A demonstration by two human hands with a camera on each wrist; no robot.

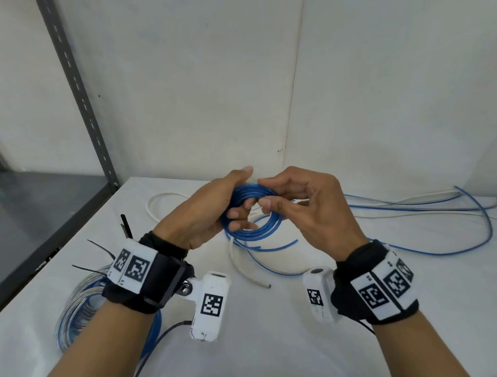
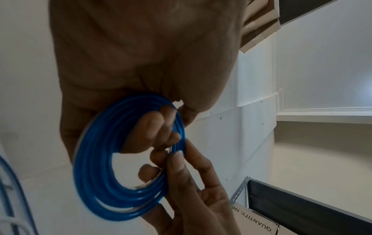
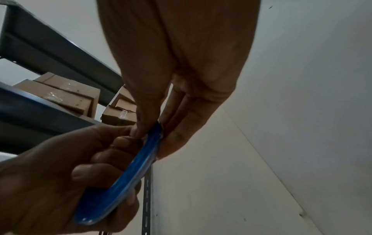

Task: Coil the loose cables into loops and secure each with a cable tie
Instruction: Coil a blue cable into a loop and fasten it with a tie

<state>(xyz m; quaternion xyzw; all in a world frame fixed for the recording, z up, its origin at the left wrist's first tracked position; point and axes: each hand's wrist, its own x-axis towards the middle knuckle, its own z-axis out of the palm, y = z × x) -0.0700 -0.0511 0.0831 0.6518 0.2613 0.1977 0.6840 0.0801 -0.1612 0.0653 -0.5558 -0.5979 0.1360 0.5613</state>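
Note:
A small coil of blue cable (image 1: 244,215) (image 2: 96,182) (image 3: 128,174) is held above the white table (image 1: 282,348). My left hand (image 1: 213,211) grips the coil, fingers curled through its middle and thumb over its top. My right hand (image 1: 295,202) pinches the coil's right rim between thumb and fingers. The cable's loose blue length (image 1: 448,203) trails off to the right across the table. Black cable ties (image 1: 97,254) lie at the left behind my left wrist. A larger bundled coil of blue and clear cable (image 1: 79,306) lies under my left forearm.
A white cable (image 1: 247,268) runs under the blue coil, its end pointing toward me. A grey metal shelf rack (image 1: 37,209) stands at the left, against the table's edge. White walls close off the back. Cardboard boxes (image 3: 66,95) sit on the rack's upper shelves.

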